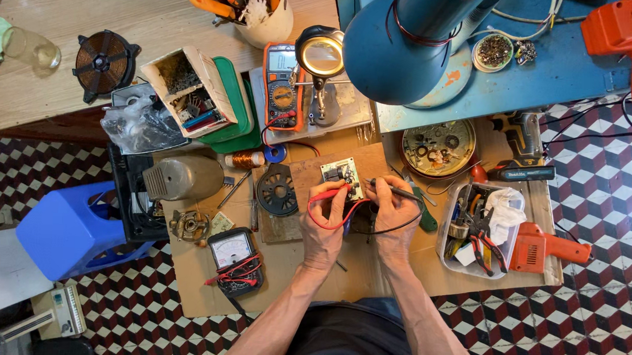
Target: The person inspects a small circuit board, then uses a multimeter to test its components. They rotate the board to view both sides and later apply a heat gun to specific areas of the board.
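A small green circuit board (342, 176) lies on a cardboard sheet (340, 271) at the middle. My left hand (324, 224) holds a red test probe (329, 194) whose tip touches the board's lower left. My right hand (395, 218) grips a black test probe (393, 191) that points left at the board's right edge. Red and black leads loop below the board between both hands. A black analog meter (233, 258) with red leads rests at the lower left.
An orange digital multimeter (282, 87), a magnifier on a stand (321, 60) and a blue lamp shade (407, 46) stand beyond the board. A clear tub of pliers (478, 231), orange drills (547, 248), a round parts tray (438, 147) sit right; a blue stool (69, 227) left.
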